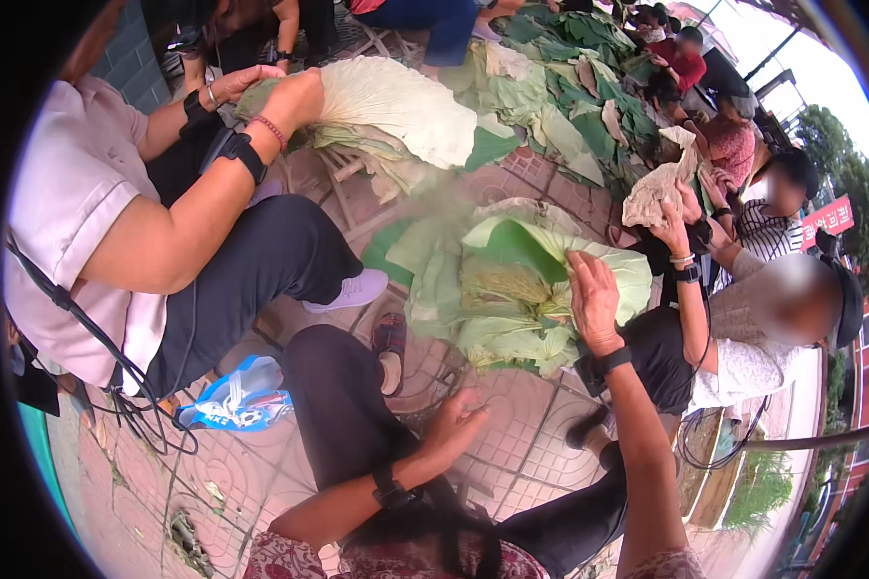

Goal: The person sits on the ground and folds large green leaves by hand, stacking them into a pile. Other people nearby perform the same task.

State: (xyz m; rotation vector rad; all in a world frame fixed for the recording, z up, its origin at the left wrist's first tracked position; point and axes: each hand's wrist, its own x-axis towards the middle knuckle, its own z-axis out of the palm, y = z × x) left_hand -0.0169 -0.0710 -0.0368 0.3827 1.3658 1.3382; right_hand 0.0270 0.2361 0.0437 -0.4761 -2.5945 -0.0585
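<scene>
A stack of large pale-green lotus leaves [434,299] lies in front of me, with stems and veined undersides showing. At its right side my right hand [594,297] pinches the edge of the top lotus leaf [523,243], whose rim is lifted and folded over. My left hand [454,427] hovers near my bent knee, short of the stack. Its fingers are loosely curled and apart, with nothing visible in them. Dark bands circle both my wrists.
On the left, a seated person holds a fanned bunch of leaves [396,106]. To the right, another lifts a dry, brownish leaf [661,179]. A big heap of leaves [589,92] spreads behind. A blue-and-white plastic bag [237,396] sits on the tiled paving [261,482] beside my leg.
</scene>
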